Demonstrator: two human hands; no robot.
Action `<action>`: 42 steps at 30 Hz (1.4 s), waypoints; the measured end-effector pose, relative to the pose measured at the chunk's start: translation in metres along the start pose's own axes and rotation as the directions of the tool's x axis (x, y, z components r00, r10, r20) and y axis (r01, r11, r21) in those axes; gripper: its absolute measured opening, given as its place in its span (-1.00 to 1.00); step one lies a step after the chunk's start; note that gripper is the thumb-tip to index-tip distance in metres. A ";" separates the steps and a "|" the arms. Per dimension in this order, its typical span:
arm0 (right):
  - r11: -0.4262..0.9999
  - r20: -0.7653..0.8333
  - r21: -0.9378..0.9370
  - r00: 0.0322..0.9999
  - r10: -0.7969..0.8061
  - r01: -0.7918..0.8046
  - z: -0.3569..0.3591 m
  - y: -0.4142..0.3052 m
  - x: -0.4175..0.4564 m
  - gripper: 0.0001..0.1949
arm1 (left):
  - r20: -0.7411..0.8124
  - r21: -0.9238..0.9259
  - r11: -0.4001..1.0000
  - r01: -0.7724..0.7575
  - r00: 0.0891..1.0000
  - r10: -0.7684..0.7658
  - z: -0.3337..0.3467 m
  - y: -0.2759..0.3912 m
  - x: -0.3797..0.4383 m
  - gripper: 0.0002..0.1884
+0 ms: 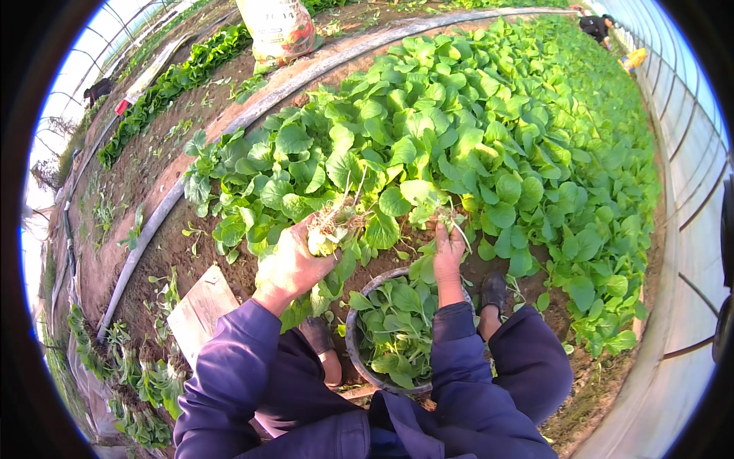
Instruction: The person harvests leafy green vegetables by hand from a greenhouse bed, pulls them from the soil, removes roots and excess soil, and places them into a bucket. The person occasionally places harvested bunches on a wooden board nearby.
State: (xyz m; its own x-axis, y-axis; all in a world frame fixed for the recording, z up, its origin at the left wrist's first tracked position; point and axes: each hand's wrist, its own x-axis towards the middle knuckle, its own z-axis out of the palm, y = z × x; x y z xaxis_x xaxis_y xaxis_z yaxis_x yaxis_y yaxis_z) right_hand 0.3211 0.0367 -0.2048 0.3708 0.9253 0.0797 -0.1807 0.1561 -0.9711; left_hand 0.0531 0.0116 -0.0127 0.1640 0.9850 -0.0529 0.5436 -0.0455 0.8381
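My left hand is closed around a bunch of uprooted leafy greens. Its stringy roots point away from me, and its leaves hang below my palm. Between the fingers of my right hand are some thin pale stems with leaves; their lower part is hidden by the hand. Both hands are above the near edge of a dense bed of green leafy plants. Below and between my forearms, a round grey tub holds loose green leaves.
A pale flat board lies left of my left forearm. Several root-on bunches rest on the soil at lower left. A long grey hose curves past a printed sack. Plastic greenhouse wall stands right; another person bends far off.
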 end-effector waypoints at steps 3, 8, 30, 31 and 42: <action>0.992 0.152 0.100 0.985 -0.087 0.072 0.013 -0.050 -0.017 -0.74 | 0.032 -0.173 0.984 -0.029 0.999 0.035 0.005 -0.010 -0.001 -0.41; 0.976 0.300 -0.016 0.932 -0.200 0.215 0.019 -0.097 -0.036 -0.74 | 0.113 -0.322 0.945 -0.059 0.989 0.100 0.010 -0.015 0.001 -0.79; 0.914 0.087 -0.143 0.925 -0.370 0.379 0.035 -0.120 -0.049 -0.80 | 0.199 -0.508 0.861 -0.013 0.971 0.132 0.000 0.003 -0.017 -0.78; 0.941 0.073 -0.020 0.940 -0.335 0.337 0.041 -0.125 -0.051 -0.79 | 0.215 -0.500 0.866 0.021 0.971 0.100 -0.002 0.006 -0.020 -0.76; 0.951 0.093 0.293 0.987 -0.134 0.102 0.056 -0.125 -0.058 -0.78 | 0.223 -0.536 0.844 -0.026 0.960 0.171 0.026 0.002 -0.029 -0.67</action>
State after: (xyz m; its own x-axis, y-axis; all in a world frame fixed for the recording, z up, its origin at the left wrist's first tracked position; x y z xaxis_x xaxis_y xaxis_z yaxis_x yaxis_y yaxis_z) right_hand 0.2716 -0.0171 -0.0758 0.3055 0.9240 0.2300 -0.4011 0.3439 -0.8490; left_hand 0.0705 -0.0214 -0.0236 0.4343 0.9003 -0.0286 0.0137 0.0252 0.9996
